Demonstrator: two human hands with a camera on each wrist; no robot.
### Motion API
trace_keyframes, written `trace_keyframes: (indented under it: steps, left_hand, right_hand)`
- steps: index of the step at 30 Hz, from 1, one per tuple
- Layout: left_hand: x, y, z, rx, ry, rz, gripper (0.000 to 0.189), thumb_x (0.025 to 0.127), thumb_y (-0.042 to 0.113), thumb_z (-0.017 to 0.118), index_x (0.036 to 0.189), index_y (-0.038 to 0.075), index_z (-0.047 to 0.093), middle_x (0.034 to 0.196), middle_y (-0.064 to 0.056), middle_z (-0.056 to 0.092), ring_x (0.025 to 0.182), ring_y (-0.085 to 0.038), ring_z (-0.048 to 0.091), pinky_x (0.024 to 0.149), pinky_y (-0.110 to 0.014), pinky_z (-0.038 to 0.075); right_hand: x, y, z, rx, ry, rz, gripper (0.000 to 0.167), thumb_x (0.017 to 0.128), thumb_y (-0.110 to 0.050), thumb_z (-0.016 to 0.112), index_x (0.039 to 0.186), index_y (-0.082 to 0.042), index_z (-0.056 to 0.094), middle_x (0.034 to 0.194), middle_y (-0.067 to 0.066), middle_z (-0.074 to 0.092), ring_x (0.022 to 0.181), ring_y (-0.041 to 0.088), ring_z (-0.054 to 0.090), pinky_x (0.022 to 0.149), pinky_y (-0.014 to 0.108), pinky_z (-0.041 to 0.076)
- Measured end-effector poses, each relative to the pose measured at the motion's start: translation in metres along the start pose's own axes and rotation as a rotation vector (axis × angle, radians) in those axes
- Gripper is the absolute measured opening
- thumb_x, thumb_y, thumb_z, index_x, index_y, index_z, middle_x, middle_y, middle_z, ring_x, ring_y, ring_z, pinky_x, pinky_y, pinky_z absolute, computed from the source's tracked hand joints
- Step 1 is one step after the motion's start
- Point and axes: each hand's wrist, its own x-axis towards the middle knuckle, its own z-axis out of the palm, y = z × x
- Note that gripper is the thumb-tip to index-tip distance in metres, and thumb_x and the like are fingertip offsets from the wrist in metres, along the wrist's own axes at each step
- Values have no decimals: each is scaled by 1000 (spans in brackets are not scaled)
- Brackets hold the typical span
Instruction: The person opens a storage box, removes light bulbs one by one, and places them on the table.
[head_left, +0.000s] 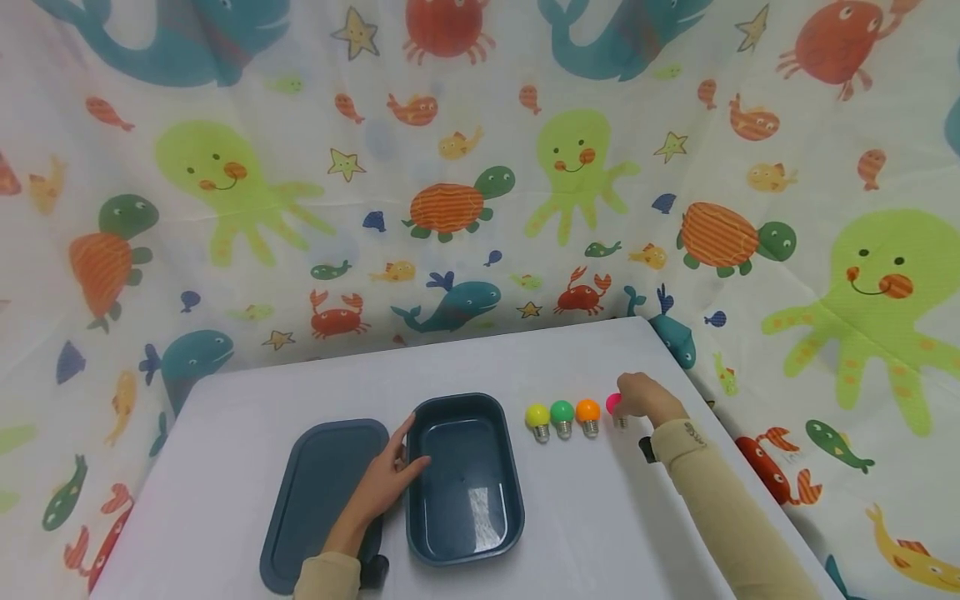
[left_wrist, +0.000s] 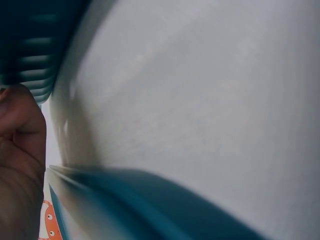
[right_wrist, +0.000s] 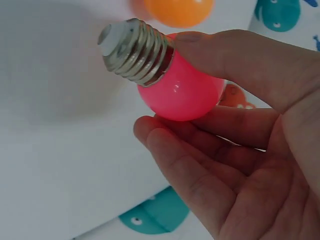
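My right hand pinches a pink light bulb by its round part, between thumb and fingers, at the right end of a row of bulbs. Its silver screw base points away from the palm. Nearest to it is an orange bulb, followed leftward by a green bulb and a yellow bulb. At the left side of a deep dark-blue plastic box, my left hand grips the rim, thumb over the inner side and bent fingers against the outer wall.
A flat dark-blue lid lies left of the box, partly under my left forearm. Everything stands on a white table. Behind and to the right hangs a curtain printed with sea animals.
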Motion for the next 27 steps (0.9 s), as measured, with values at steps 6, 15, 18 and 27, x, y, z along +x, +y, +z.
trace_keyframes:
  steps: [6, 15, 18, 27]
  left_hand:
    - [0, 0, -1, -2, -7, -7, 78, 90, 39, 70, 155, 30, 28, 82, -3, 46, 57, -14, 41, 52, -27, 33]
    - [-1, 0, -1, -7, -6, -7, 78, 90, 39, 70, 155, 30, 28, 84, -3, 45, 57, -14, 42, 53, -28, 34]
    - [-2, 0, -1, -4, -5, -7, 78, 90, 39, 69, 155, 30, 28, 84, -3, 45, 58, -14, 42, 53, -28, 34]
    - [-2, 1, -3, -1, -7, 3, 78, 90, 40, 69, 155, 30, 28, 83, -3, 45, 59, -14, 41, 54, -28, 33]
  right_hand:
    - [9, 7, 13, 3, -1, -3, 38, 83, -14, 78, 109, 7, 61, 89, 12, 61, 81, 27, 55, 81, 44, 52]
    - [16, 5, 21, 6, -11, 28, 42, 83, -18, 78, 111, 8, 60, 90, 13, 61, 83, 28, 55, 84, 46, 51]
    - [18, 5, 22, 20, -17, 45, 44, 83, -18, 78, 114, 8, 60, 92, 13, 61, 84, 28, 55, 85, 47, 51]
    - [20, 3, 23, 49, -12, 45, 44, 84, -17, 78, 115, 7, 59, 91, 13, 60, 85, 28, 55, 85, 45, 51]
